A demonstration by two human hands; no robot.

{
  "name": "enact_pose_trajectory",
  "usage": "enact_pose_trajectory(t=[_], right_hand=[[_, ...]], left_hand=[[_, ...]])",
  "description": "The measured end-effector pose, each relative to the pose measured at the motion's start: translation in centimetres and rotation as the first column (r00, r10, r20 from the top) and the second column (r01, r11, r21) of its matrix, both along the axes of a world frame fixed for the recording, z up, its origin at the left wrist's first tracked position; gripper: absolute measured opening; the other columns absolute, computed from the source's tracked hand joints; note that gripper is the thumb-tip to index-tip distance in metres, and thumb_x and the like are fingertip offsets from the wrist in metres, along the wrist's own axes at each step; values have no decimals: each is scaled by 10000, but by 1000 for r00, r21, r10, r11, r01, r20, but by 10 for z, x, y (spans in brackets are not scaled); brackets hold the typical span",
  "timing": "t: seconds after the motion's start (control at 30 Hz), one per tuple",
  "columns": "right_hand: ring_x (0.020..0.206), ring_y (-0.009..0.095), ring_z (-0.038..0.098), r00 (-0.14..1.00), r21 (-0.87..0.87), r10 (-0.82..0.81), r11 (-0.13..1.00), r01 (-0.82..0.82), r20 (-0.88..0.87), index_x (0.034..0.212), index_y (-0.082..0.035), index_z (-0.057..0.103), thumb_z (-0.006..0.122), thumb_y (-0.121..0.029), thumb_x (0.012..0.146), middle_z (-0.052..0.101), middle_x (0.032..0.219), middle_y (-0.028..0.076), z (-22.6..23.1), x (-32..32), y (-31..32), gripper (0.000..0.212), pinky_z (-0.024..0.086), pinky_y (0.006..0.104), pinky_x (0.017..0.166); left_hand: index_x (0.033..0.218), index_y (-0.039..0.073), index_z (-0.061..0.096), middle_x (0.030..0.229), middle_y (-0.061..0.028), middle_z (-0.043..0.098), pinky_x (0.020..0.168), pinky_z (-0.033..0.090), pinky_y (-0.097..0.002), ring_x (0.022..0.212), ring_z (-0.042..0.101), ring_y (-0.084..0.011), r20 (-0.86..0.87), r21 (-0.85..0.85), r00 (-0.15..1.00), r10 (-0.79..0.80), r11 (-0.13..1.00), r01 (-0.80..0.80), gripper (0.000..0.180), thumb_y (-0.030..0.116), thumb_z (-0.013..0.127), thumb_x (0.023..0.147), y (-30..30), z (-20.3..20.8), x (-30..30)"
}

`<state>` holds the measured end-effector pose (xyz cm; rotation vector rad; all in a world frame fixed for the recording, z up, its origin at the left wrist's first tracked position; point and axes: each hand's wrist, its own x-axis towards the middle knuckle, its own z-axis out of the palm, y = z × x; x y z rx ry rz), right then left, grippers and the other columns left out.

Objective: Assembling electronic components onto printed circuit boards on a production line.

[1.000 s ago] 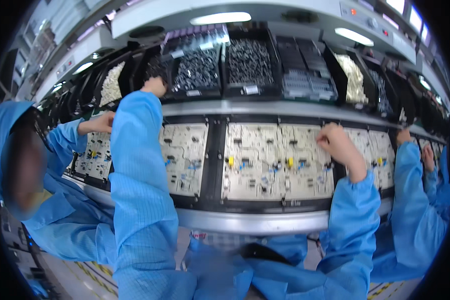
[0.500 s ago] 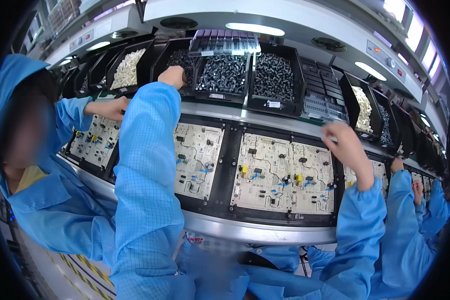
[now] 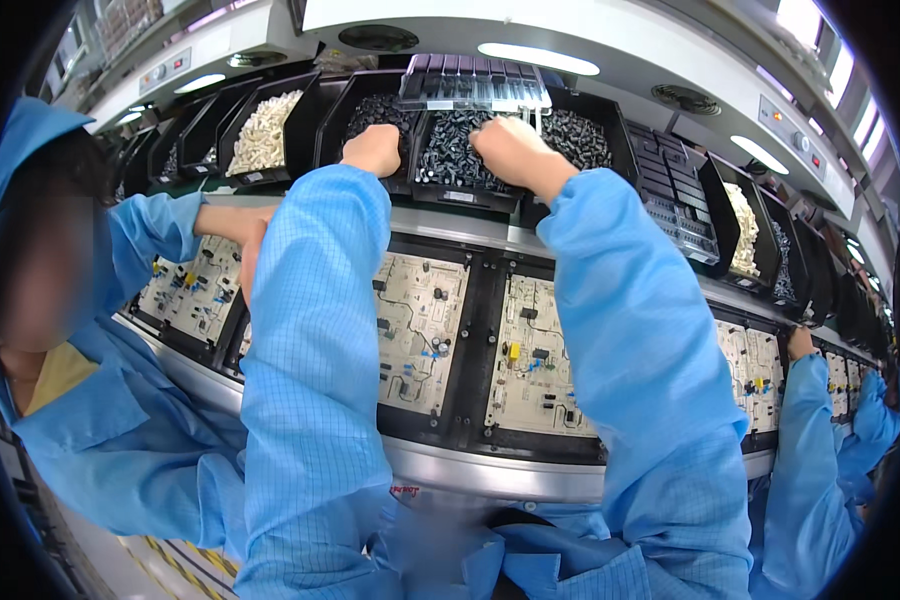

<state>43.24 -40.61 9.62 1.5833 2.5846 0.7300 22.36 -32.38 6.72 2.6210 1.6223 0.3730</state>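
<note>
My left hand (image 3: 373,152) is closed, its fingers curled down at the front of a bin of small black parts (image 3: 380,112); what they hold, if anything, is hidden. To its right, my right hand (image 3: 513,152) reaches over a bin of dark, shiny cylindrical parts (image 3: 450,152). Its fingers are bent together at the parts, and I cannot make out what is between them. Below my arms, pale circuit boards sit in black frames: one board (image 3: 420,340) shows between my sleeves, another board (image 3: 525,330) is partly covered by my right sleeve.
A clear divided tray (image 3: 475,85) rests above the middle bins. Bins of white parts (image 3: 265,135) stand left and right. A metal rail (image 3: 500,470) runs along the near edge. A co-worker's hand (image 3: 253,245) is close to my left sleeve; another co-worker's hand (image 3: 802,342) is at far right.
My right hand has moved left and up from over the boards to the middle bin. My left hand stays at its bin. The view has shifted slightly.
</note>
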Motion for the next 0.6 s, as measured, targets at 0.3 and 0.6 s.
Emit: enact_pose_trajectory(t=[0.3, 0.6], right_hand=[[792, 353, 653, 975, 80, 101, 993, -87, -196, 790, -32, 670, 576, -30, 725, 657, 797, 189, -7, 1, 6, 114, 531, 406, 705], [737, 232, 621, 853, 212, 250, 963, -168, -459, 866, -33, 640, 661, -57, 776, 638, 788, 127, 57, 30, -99, 95, 479, 301, 671]], left_hand=[[1012, 3, 536, 976, -208, 603, 779, 506, -477, 932, 610, -385, 323, 468, 945, -56, 877, -107, 311, 227, 577, 800, 12, 35, 23], [1055, 99, 648, 1073, -207, 603, 854, 472, -491, 1007, 578, -384, 222, 457, 972, -82, 889, -29, 349, 241, 535, 757, 61, 42, 64]])
